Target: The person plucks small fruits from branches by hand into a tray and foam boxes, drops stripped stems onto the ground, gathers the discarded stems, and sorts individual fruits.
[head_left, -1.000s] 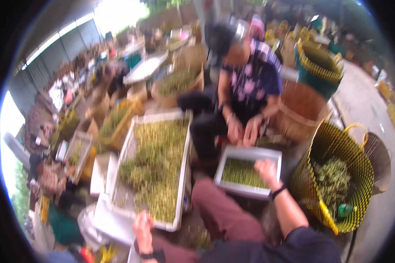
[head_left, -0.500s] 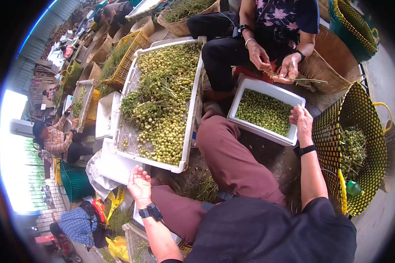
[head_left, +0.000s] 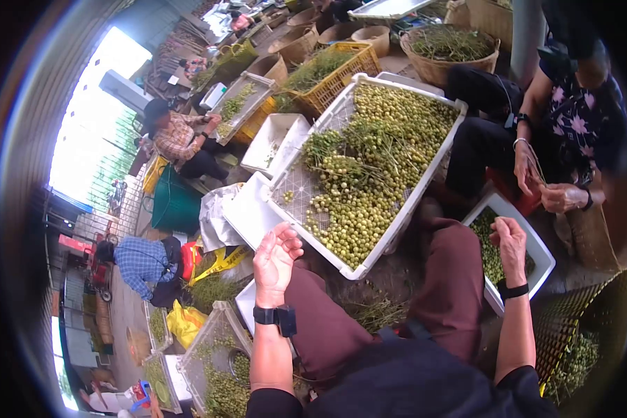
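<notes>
My left hand [head_left: 277, 261] is raised palm up, its fingers loosely bent and nothing in it. It is beside the near corner of a large white crate [head_left: 411, 230], apart from it. Round yellow-green fruits [head_left: 369, 216] fill much of the crate, with a heap of stemmed sprigs [head_left: 348, 164] on top. My right hand [head_left: 510, 244] hovers over a white box [head_left: 542, 268] of smaller green fruits [head_left: 491, 261]. Its fingers are loosely curled, and I see nothing held in them. Both wrists wear black bands.
Opposite me, a person's hands [head_left: 547, 188] hold a thin stem. A yellow-black woven basket [head_left: 571, 313] with sprigs stands at the lower right. At the left are a teal basket [head_left: 174, 198], a white tub [head_left: 275, 143] and two other people. A yellow crate [head_left: 338, 76] is behind.
My view has turned left, so the crate and box appear farther right. My left hand stays raised and bare; my right hand's fingers are more curled. The person opposite has brought their hands together.
</notes>
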`<state>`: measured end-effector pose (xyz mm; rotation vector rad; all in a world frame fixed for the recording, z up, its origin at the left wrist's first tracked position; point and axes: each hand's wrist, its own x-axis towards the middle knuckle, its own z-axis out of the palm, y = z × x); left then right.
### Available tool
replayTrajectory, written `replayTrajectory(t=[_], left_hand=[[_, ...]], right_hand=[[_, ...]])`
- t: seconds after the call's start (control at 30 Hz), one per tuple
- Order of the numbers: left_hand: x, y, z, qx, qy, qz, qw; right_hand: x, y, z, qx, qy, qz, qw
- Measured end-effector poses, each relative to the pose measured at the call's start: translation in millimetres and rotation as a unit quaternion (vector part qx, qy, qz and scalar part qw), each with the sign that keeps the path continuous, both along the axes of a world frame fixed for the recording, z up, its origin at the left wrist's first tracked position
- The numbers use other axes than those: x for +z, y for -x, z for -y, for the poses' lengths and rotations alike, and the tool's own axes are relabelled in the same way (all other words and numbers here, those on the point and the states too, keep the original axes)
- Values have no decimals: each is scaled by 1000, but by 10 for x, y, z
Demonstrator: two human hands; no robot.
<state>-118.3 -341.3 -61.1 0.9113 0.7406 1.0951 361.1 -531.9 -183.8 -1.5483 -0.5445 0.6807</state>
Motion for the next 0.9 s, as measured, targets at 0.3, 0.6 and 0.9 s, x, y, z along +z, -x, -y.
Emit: replayTrajectory(t=[0.3,0.6,0.9], left_hand=[[-330,-593,-170,-140,8,-36,989],[-1158,-70,-116,-33,175,-74,981],[-960,22,-97,-70,163,-34,984]], right_hand=[[1029,710,-929,220,28,94,971],[713,1803,-2464,360,99,257,891],[-494,1584,-3243,273,215,591,728]])
